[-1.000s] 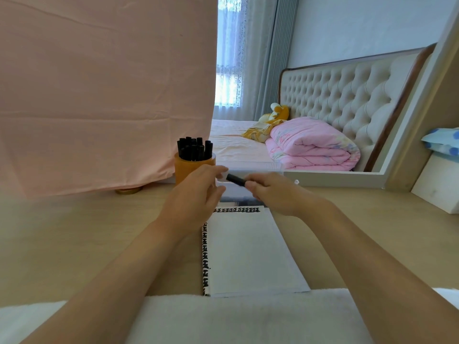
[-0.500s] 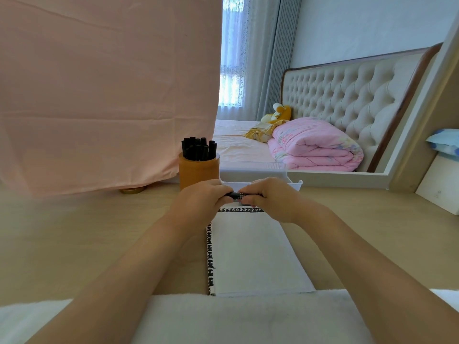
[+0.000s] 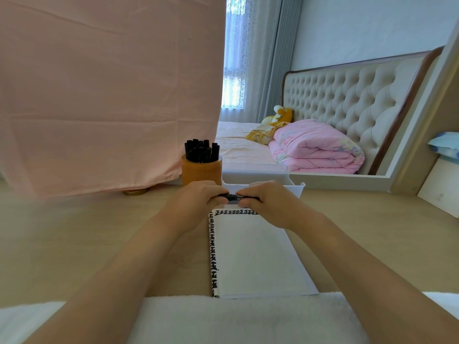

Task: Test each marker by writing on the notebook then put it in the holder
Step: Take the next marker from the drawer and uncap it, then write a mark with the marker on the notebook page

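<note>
A black marker [image 3: 234, 196] lies level between my two hands, just above the far edge of the notebook. My left hand [image 3: 196, 199] grips its left end and my right hand [image 3: 269, 201] grips its right end, so only a short middle stretch shows. The open notebook [image 3: 255, 254] lies flat on the wooden desk, its white page showing no marks, with a black-and-white patterned border along the top and left. The orange holder [image 3: 201, 172] stands behind my left hand with several black markers [image 3: 201, 151] upright in it.
A white plastic tray [image 3: 295, 188] sits behind my hands. A pink cloth [image 3: 106, 90] hangs at the left, with a gold round base [image 3: 135, 191] under it. A white towel [image 3: 236, 319] covers the desk's near edge. A white box [image 3: 440, 188] stands at the far right.
My hands have come together on the marker and dropped lower toward the notebook's far edge. One second ago they were further apart, with more of the marker showing.
</note>
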`<state>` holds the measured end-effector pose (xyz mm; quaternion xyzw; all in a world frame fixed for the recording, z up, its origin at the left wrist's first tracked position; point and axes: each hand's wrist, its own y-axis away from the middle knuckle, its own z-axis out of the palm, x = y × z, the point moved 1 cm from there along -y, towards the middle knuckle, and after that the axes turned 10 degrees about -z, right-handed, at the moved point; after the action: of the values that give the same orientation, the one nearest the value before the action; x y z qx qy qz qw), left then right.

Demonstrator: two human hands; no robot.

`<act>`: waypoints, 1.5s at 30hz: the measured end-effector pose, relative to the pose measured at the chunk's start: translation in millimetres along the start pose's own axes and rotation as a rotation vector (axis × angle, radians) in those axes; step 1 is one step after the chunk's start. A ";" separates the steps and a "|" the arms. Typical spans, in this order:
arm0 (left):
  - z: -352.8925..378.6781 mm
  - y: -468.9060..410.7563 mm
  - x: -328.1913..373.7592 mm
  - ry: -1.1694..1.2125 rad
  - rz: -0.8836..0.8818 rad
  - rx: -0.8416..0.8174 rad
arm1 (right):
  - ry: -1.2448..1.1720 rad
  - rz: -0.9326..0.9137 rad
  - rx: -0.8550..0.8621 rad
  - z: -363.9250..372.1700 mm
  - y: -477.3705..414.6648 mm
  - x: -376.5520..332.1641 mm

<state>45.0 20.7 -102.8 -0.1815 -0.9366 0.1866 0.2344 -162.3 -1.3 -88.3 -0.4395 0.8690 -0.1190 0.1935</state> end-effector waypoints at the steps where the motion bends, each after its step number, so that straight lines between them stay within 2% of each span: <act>1: 0.1 0.1 0.6 0.031 -0.031 -0.031 | 0.062 -0.030 0.023 0.0 0.2 -0.2; 5: -1.3 1.5 -1.9 0.085 -0.154 -0.116 | 0.130 -0.042 0.083 -0.7 1.0 0.3; 9: -8.3 5.1 -28.2 -0.039 -0.209 -0.038 | -0.075 0.143 0.060 -5.9 5.8 7.6; 11: -4.4 7.7 -40.5 -0.073 -0.280 -0.008 | -0.106 0.170 0.033 -4.5 6.7 7.6; 15: 10.5 10.7 -48.9 -0.104 -0.397 -0.131 | -0.173 0.179 0.033 1.3 4.1 4.8; 18: 12.6 10.7 -51.7 -0.071 -0.412 -0.124 | -0.273 0.178 0.059 0.5 4.5 2.0; 23: 13.5 10.5 -51.2 -0.115 -0.401 -0.127 | -0.467 0.149 0.175 -7.9 4.8 -5.2; 29: 6.2 2.8 -18.9 -0.083 -0.258 0.069 | -0.793 0.192 0.301 -31.4 9.1 -4.0; 32: 11.4 0.4 16.0 0.011 -0.122 -0.006 | -0.802 0.167 0.279 -41.3 22.9 5.3; 35: 23.4 0.6 42.7 0.007 -0.041 -0.136 | -0.752 0.135 0.192 -46.7 45.1 13.5; 39: 38.6 1.4 54.5 -0.085 -0.026 -0.240 | -1.005 0.248 0.311 -42.8 59.3 24.9; 41: 44.7 4.3 54.1 -0.147 -0.013 -0.260 | -0.999 0.319 0.384 -34.8 61.7 33.2; 45: 55.4 7.9 52.0 -0.226 0.032 -0.218 | -0.769 0.401 0.398 -12.2 67.6 41.3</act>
<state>-23.9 35.1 -132.3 -0.1986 -0.9688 0.1068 0.1034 -238.4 5.2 -112.4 -0.2295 0.7626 -0.0722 0.6005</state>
